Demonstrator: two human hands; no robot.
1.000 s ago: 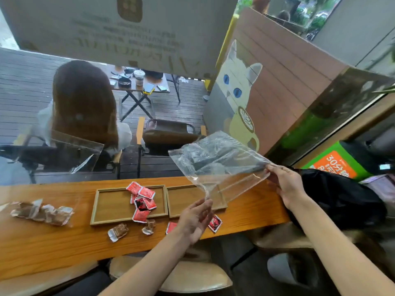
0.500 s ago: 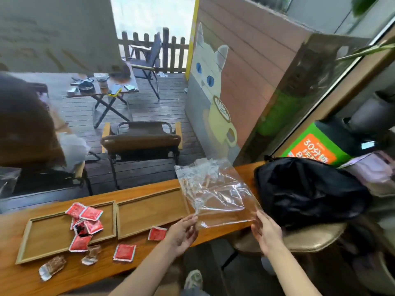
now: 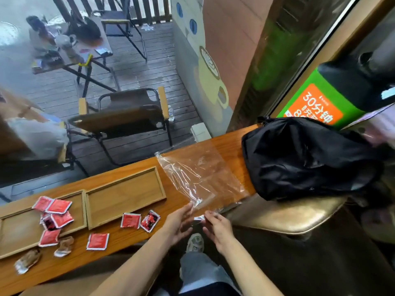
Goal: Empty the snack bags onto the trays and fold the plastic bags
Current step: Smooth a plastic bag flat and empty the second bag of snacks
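Note:
A clear plastic bag lies flat on the wooden counter, between the right tray and a black backpack. My left hand and my right hand meet at the bag's near edge over the counter's front rim, fingers pinching that edge. The right tray holds nothing. The left tray carries several red snack packets. More red packets and brown-wrapped snacks lie loose on the counter in front of the trays.
A black backpack sits on the counter's right end, touching the bag's far corner. A gold-cushioned stool stands below it. Behind the counter is a window onto a deck with chairs and a folding table.
The bag has come down from the air and now lies flat on the counter. Both hands moved to its near edge, close together. The camera tilted down and right.

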